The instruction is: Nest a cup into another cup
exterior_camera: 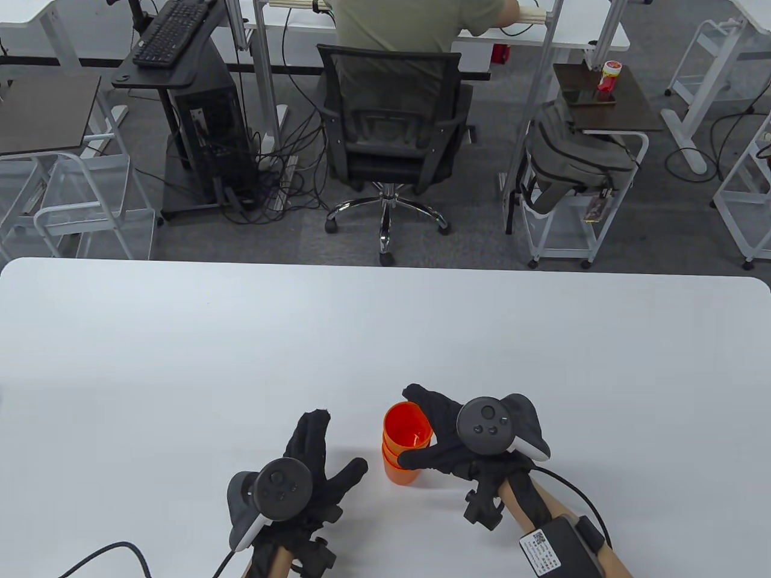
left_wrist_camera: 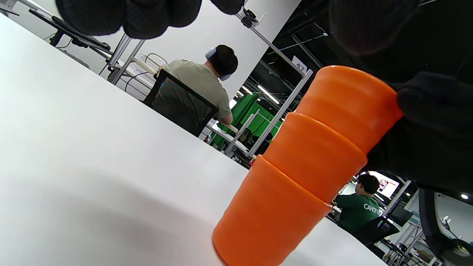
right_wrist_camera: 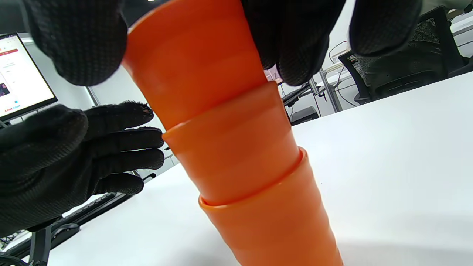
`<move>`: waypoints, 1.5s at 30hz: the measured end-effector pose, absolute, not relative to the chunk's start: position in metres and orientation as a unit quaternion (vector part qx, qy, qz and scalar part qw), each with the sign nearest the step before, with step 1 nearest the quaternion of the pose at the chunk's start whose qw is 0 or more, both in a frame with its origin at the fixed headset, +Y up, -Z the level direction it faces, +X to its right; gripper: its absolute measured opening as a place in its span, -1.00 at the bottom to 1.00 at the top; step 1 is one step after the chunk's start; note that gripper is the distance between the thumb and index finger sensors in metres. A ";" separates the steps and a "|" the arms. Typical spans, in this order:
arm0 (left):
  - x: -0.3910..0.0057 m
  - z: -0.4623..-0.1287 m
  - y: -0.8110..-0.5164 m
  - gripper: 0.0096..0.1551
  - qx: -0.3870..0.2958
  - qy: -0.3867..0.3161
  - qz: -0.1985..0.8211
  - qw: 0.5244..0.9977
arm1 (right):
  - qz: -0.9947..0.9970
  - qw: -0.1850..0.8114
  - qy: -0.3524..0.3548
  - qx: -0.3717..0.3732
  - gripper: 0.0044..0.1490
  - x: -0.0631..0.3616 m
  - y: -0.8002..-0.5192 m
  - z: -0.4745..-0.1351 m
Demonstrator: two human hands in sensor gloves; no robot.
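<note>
Both hands are working low over the white worktop (exterior_camera: 181, 337), near its front edge. Right hand (exterior_camera: 467, 442) is gripping the top cup (exterior_camera: 408, 426) of an orange stack, thumb on the near side and fingers (right_wrist_camera: 295, 44) wrapping the far side just under the rim. That cup is sitting nested in a middle cup (right_wrist_camera: 232, 147), which is itself sitting in a bottom cup (right_wrist_camera: 273, 221) that is standing upright on the worktop. Three stepped rims are showing in both wrist views; whether the top cup is seated fully down is hard to say from these angles. Left hand (exterior_camera: 301, 475) is hovering just beside the stack, to its left, fingers spread and extended, palm facing the cups, touching nothing. Beyond the worktop, a person (exterior_camera: 415, 24) is sitting in a black chair (exterior_camera: 391, 126) with their back turned.
</note>
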State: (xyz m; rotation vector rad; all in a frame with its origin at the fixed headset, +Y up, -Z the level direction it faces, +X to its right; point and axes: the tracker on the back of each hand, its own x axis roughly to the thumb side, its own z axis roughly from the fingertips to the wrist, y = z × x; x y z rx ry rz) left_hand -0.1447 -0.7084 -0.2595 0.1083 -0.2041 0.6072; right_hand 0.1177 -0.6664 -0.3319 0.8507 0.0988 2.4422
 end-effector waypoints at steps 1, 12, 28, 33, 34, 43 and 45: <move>-0.145 -0.259 -0.707 0.23 0.055 -0.100 0.295 0.948 | 0.907 0.277 0.032 0.315 0.34 0.120 -0.664 -0.331; -0.147 -0.282 -0.674 0.19 0.126 -0.080 0.090 0.985 | 0.953 0.189 -0.123 0.204 0.13 0.157 -0.644 -0.309; -0.146 -0.293 -0.719 0.14 0.099 -0.089 -0.137 0.982 | 0.990 -0.038 -0.099 0.091 0.11 0.180 -0.712 -0.306; -0.143 -0.293 -0.724 0.15 0.095 -0.101 -0.141 0.980 | 0.990 -0.046 -0.089 0.095 0.11 0.178 -0.718 -0.307; -0.142 -0.293 -0.724 0.15 0.095 -0.103 -0.143 0.980 | 0.990 -0.047 -0.088 0.096 0.11 0.178 -0.718 -0.308; -0.146 -0.296 -0.727 0.16 0.084 -0.101 -0.145 0.981 | 0.992 -0.036 -0.078 0.093 0.12 0.180 -0.720 -0.308; -0.149 -0.296 -0.728 0.16 0.079 -0.096 -0.142 0.982 | 0.992 -0.032 -0.076 0.091 0.12 0.183 -0.721 -0.309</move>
